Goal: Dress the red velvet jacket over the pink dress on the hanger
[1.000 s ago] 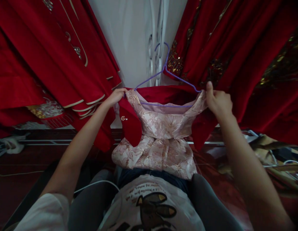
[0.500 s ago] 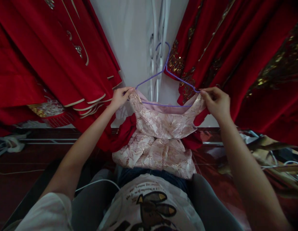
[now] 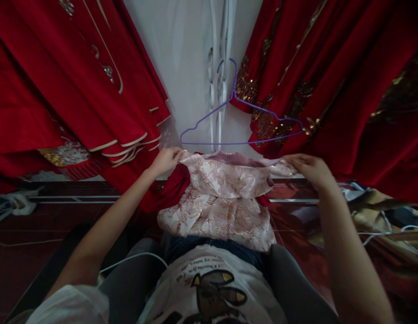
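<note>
Pale pink brocade garment w/ metallic floral pattern (image 3: 229, 180), center of scene: lower part on the person's lap, bodice held up toward far side, neckline facing far, mauve-pink lining visible inside. Left hand (image 3: 166, 159) pinches L shoulder strap, thumb + fingers closed on cloth; right hand (image 3: 310, 168) grips R strap likewise. Hands set wide, approx. level, neckline stretched b/w them. Red cloth (image 3: 175, 189) shows from behind bodice on L, w/ a small bit on R. Purple thin-wire hanger (image 3: 233, 92) just beyond neckline, apart from garment; hook points far, bottom bar runs approx. parallel to neckline. What supports hanger: can't tell. Behind it, white scrollwork bars (image 3: 214, 108) against a pale gray-white flat panel (image 3: 168, 45). Far L: red draped garments w/ cream-edged hems (image 3: 94, 90). Far R: red draped garments w/ gold sequin trim (image 3: 330, 90), R end of hanger overlapping them in view. Near side: white T-shirt w/ brown cartoon print (image 3: 212, 292), gray-clad legs L + R of it. White cable (image 3: 138, 255) curves over L leg. R, past right forearm: jumbled brown + dark material (image 3: 391, 220), contents unclear (dim). Floor (image 3: 297, 225) dark red, glossy.
</note>
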The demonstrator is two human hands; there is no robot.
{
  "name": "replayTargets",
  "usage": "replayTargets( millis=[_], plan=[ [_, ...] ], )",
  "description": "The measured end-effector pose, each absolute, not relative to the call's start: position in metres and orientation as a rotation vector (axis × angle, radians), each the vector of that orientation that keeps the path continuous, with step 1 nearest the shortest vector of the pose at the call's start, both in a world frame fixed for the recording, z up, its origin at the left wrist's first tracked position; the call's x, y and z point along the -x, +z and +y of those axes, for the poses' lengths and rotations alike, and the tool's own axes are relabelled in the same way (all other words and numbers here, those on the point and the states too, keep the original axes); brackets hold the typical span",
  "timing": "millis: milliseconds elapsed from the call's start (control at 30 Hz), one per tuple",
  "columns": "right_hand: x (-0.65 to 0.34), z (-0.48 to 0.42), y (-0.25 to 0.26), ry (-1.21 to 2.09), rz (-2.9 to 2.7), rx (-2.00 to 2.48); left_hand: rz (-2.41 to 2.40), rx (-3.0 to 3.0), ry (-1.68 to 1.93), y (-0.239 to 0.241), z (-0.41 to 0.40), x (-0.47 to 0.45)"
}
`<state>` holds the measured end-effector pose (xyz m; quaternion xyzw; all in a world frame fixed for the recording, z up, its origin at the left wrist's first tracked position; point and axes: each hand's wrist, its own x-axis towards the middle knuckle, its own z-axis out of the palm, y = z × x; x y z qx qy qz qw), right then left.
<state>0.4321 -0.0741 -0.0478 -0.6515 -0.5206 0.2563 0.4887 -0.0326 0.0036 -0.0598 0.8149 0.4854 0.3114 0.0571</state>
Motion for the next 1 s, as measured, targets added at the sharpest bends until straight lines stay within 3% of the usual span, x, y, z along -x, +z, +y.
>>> replayTargets(
  millis=[100,233,367,567,800,1000],
  plan=[
    [-0.41,-0.085,-0.03,0.833,-1.374,1.401,1.162,-2.893,0.917,-0.045,-0.024,0.0],
    [-0.378,-0.087,-0.01,0.756,-1.524,1.295,0.838,-3.196,1.067,-0.019,-0.031,-0.049],
    [-0.367,-0.088,-0.016,0.712,-1.535,1.282,1.056,-3.142,1.1,-0.017,-0.013,-0.072],
    [-0.388,-0.101,-0.017,0.682,-1.285,1.342,1.219,-3.079,0.83,-0.048,-0.004,-0.073],
    [-0.425,-0.105,-0.018,0.409,-1.062,1.611,1.218,-2.955,1.13,-0.06,-0.013,-0.069],
    [-0.41,-0.109,-0.013,0.361,-1.164,1.407,1.173,-2.955,1.206,-0.064,-0.018,-0.07]
  ],
)
